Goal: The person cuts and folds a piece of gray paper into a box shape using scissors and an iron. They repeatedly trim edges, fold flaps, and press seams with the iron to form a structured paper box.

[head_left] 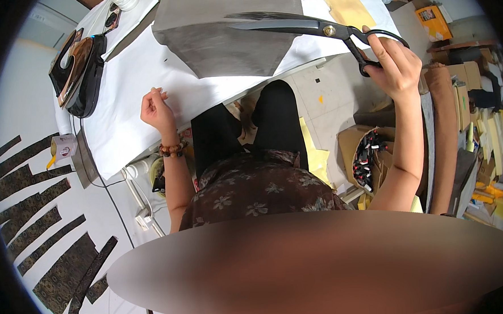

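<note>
My right hand (393, 64) is wrapped round the black handles of a large pair of tailor's scissors (290, 24). Their long blades point left, a little apart, over a dark grey piece of fabric (223, 56). That fabric lies on the white-covered table (125, 135), and its near end hangs over the front edge. My left hand (157, 109) is curled closed above the white cover, left of the fabric, and nothing shows in its fingers. A beaded bracelet (173, 149) circles that wrist.
At the table's left stands an iron (79, 75) with a cord running down. Patterned dark fabric strips (64, 275) lie on a white surface at far left. Yellow paper (349, 11) lies at the table's back right. Below right is a box of small dark items (368, 159), beside fabric rolls (441, 135).
</note>
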Available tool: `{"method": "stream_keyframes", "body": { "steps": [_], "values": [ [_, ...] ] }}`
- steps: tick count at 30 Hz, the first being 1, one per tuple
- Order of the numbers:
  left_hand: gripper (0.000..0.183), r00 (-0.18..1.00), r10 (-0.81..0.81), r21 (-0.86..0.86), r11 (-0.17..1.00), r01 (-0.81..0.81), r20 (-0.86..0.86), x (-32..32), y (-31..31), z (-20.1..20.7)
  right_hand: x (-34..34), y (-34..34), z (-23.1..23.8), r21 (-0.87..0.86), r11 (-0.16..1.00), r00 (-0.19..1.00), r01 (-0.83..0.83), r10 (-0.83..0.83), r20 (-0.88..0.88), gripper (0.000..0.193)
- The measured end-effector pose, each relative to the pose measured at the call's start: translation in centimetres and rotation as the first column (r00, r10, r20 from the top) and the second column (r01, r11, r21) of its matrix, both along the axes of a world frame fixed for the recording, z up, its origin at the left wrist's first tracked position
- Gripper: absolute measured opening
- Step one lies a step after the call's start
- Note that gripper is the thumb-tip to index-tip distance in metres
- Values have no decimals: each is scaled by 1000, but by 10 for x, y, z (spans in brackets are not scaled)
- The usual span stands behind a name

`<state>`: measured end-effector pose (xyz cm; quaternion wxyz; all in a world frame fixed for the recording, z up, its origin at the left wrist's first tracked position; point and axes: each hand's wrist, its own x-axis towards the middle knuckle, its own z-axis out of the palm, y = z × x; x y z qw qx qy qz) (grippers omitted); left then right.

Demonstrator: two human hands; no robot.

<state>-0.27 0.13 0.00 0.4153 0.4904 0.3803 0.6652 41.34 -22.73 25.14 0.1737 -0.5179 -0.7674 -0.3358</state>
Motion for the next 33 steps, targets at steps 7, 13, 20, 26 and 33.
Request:
{"method": "stream_keyframes", "body": {
  "steps": [7, 13, 20, 26, 33],
  "values": [
    [19, 997, 43, -40, 998, -46, -70, 0, -3, 4, 2, -2, 1, -25, 1000, 1000, 0, 0, -7, 75],
    [21, 996, 40, -31, 999, -43, -85, 1, -2, 5, 0, -1, 2, -19, 1000, 1000, 16, -16, -3, 74],
    [22, 986, 52, -11, 998, -54, -158, -1, -2, 5, -15, 13, 4, 13, 1000, 1000, 18, -18, -11, 69],
    [20, 995, 33, 2, 999, -33, -94, 1, -4, 8, -30, 29, 8, -2, 1000, 1000, -4, 4, -11, 70],
    [20, 999, 3, -18, 1000, -4, -55, 1, -7, 8, -39, 33, 12, -95, 995, 999, -13, 9, -45, 72]
  ]
}}
